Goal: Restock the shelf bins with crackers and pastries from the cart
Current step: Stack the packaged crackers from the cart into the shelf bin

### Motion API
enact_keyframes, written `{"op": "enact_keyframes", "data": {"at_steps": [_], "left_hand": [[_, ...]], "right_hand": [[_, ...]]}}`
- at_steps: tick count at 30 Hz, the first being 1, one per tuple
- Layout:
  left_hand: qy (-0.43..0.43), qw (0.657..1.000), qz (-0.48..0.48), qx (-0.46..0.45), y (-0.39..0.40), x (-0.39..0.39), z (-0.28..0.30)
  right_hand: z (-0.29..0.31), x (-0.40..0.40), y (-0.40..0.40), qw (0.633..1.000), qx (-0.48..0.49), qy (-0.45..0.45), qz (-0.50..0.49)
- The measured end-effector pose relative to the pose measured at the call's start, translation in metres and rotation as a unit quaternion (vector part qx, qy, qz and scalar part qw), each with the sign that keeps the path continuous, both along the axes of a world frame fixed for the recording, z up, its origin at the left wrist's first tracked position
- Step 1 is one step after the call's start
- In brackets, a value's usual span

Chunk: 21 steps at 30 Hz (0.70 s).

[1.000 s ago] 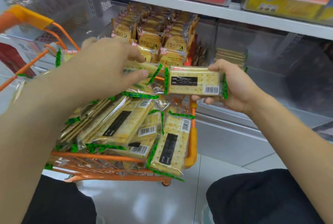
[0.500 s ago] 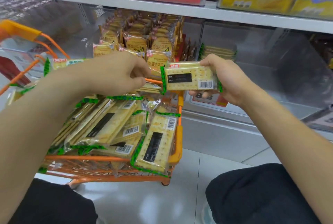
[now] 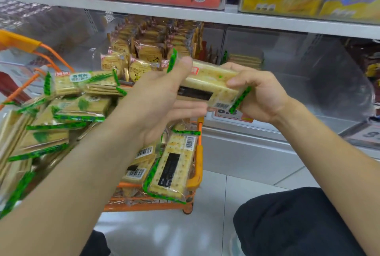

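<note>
A second ago our hands were apart; now our left hand [image 3: 156, 99] has brought its packet against the one in our right hand [image 3: 261, 93], so both sets of fingers close around a stacked pair of cracker packets [image 3: 207, 82], held above the cart [image 3: 197, 152]. We judge it ready for the clear bin [image 3: 287, 66] behind. The pastry bin [image 3: 152, 49] beside it is full, and the shelf edge [image 3: 205, 17] hangs low overhead.

Green-edged cracker packs [image 3: 207, 84] stacked between both hands above cart [image 3: 198, 165]
</note>
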<state>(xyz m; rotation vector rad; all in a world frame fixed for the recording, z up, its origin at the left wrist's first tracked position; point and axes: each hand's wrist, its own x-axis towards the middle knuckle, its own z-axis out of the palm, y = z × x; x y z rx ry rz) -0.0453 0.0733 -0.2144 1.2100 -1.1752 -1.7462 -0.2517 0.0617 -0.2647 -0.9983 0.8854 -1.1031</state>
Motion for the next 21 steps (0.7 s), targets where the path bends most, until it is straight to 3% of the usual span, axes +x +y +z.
{"op": "enact_keyframes", "data": {"at_steps": [4,6,9,11,13,17,21], "left_hand": [[0.092,0.994,0.064,0.007,0.009,-0.008,-0.014],[0.109,0.991,0.077,0.008,0.011,-0.011,-0.020],[0.033,0.992,0.096,-0.071,0.018,-0.013,-0.034],[-0.032,0.987,0.081,-0.137,0.026,-0.015,-0.042],[-0.037,0.984,0.072,-0.158,0.031,-0.017,-0.052],[-0.014,0.988,0.083,-0.133,0.030,-0.024,-0.059],[0.067,0.992,0.095,-0.052,0.030,-0.032,-0.052]], "right_hand": [[0.002,-0.002,0.005,1.000,-0.012,-0.003,-0.005],[0.003,-0.004,0.004,0.998,0.000,0.016,-0.065],[0.003,-0.014,0.001,0.988,0.026,0.016,-0.153],[0.003,-0.021,0.001,0.984,0.037,-0.002,-0.172],[0.004,-0.028,0.003,0.984,0.038,-0.010,-0.171],[0.004,-0.037,0.004,0.989,0.036,-0.023,-0.138],[0.000,-0.042,0.005,0.996,0.037,0.014,-0.084]]}}
